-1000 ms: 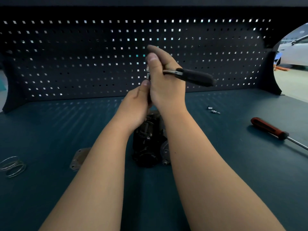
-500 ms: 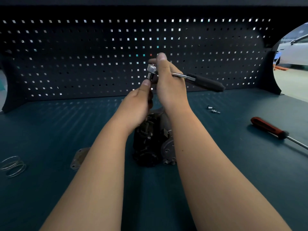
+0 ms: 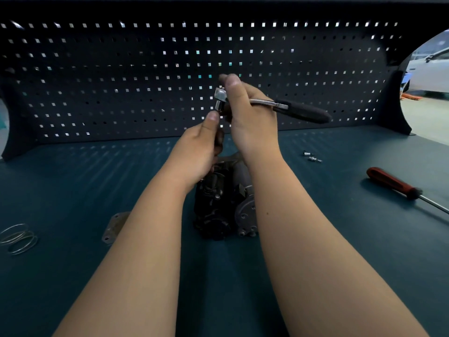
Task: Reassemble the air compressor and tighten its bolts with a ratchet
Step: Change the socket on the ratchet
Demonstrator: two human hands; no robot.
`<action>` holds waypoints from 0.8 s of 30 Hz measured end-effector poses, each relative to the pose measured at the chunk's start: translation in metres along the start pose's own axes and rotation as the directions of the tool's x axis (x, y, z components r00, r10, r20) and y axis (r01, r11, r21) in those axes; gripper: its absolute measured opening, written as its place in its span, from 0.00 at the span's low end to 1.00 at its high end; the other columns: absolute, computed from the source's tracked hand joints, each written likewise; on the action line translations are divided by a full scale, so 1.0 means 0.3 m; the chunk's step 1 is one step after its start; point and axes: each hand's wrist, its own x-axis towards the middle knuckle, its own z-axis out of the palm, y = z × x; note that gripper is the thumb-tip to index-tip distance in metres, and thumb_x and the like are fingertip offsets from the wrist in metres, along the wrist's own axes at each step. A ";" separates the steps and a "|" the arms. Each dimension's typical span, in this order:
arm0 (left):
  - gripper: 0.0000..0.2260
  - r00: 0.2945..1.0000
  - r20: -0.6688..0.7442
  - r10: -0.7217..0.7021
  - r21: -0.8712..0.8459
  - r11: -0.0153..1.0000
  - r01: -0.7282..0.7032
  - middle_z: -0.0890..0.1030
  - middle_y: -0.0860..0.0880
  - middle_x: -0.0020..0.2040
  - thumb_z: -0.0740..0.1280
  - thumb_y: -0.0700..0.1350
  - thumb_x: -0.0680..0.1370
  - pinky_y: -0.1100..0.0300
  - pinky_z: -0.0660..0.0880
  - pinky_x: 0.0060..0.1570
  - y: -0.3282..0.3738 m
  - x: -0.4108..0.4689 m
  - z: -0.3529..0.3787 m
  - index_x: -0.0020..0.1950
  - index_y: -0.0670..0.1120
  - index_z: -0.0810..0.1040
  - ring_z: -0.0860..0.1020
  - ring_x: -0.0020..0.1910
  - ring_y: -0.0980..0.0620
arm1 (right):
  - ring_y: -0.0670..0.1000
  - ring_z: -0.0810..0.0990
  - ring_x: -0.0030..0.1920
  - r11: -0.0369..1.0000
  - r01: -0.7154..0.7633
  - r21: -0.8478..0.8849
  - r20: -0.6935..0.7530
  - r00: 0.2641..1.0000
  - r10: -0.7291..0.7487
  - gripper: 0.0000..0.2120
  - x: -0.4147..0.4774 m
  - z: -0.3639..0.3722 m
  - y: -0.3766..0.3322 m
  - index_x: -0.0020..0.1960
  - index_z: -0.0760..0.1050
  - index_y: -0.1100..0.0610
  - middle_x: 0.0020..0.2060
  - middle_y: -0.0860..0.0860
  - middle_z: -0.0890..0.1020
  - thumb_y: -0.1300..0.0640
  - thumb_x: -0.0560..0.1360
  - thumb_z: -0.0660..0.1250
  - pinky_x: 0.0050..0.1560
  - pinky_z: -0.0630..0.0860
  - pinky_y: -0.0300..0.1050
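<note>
One dark pegboard (image 3: 121, 81) backs the teal tabletop (image 3: 73, 178). At the tabletop's middle, between the forearms, lies the black air compressor (image 3: 218, 205), its grey end facing right. Both hands are raised above it. The right hand (image 3: 250, 117) grips the ratchet (image 3: 298, 111) near its silver head, black handle pointing right. The left hand (image 3: 196, 152) is curled just below, thumb tip touching the socket under the head; whether it holds anything cannot be told. A red-handled screwdriver (image 3: 391, 182) lies far right, a metal plate (image 3: 114, 227) left of the compressor, wire rings (image 3: 18, 238) at the left edge, and small bolts (image 3: 312, 156) right of the hands.
</note>
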 end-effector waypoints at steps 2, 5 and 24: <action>0.22 0.999 -0.028 0.032 0.061 0.998 -0.030 0.67 0.53 0.26 0.49 0.59 0.82 0.58 0.65 0.32 0.001 -0.001 0.004 0.36 0.47 0.68 0.65 0.28 0.52 | 0.36 0.78 0.46 0.983 0.172 -0.065 -0.072 0.982 -0.176 0.09 -0.005 0.014 -0.011 0.53 0.83 0.49 0.44 0.41 0.81 0.50 0.77 0.65 0.46 0.71 0.27; 0.24 0.997 -0.059 0.057 0.108 0.993 -0.051 0.71 0.48 0.27 0.50 0.60 0.82 0.65 0.65 0.25 0.003 -0.001 -0.003 0.36 0.45 0.69 0.68 0.24 0.54 | 0.38 0.76 0.45 0.903 0.351 -0.250 -0.076 0.922 -0.379 0.10 -0.007 0.035 -0.029 0.56 0.82 0.56 0.46 0.43 0.77 0.56 0.78 0.66 0.45 0.70 0.26; 0.20 1.000 -0.028 0.012 -0.004 1.000 -0.012 0.67 0.58 0.21 0.52 0.63 0.79 0.58 0.63 0.33 -0.015 0.007 0.021 0.33 0.53 0.60 0.65 0.21 0.61 | 0.51 0.81 0.39 0.857 -0.310 0.411 0.192 0.949 0.251 0.24 0.024 0.020 0.019 0.46 0.81 0.52 0.40 0.51 0.86 0.40 0.81 0.51 0.44 0.79 0.48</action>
